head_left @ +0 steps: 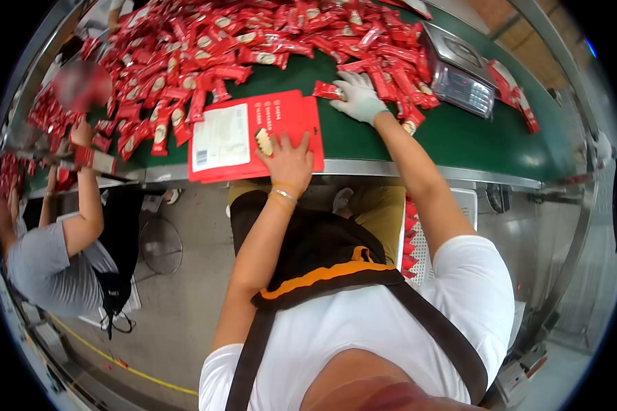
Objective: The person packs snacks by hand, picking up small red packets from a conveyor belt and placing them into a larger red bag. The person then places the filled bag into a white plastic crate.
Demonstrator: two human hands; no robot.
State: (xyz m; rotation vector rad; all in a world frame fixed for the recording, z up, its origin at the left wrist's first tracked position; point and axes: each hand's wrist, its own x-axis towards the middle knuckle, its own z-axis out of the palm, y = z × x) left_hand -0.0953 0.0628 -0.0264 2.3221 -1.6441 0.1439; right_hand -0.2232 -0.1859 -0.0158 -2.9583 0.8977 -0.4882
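A bare left hand (288,159) spreads flat, seemingly steadying a red bag (253,127); the gloved right hand (358,99) touches a packet (325,90), grip unclear.

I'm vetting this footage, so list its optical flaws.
Head view: fisheye distortion bows the right-hand metal post, corners black; glare on the scale and glossy red packets; a round blurred patch at left, while the left hand and gloved right hand look fairly clear.

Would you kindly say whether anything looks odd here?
Yes: a small red piece lies on the floor by the yellow line, away from the piled packets; also, only the right hand wears a glove.
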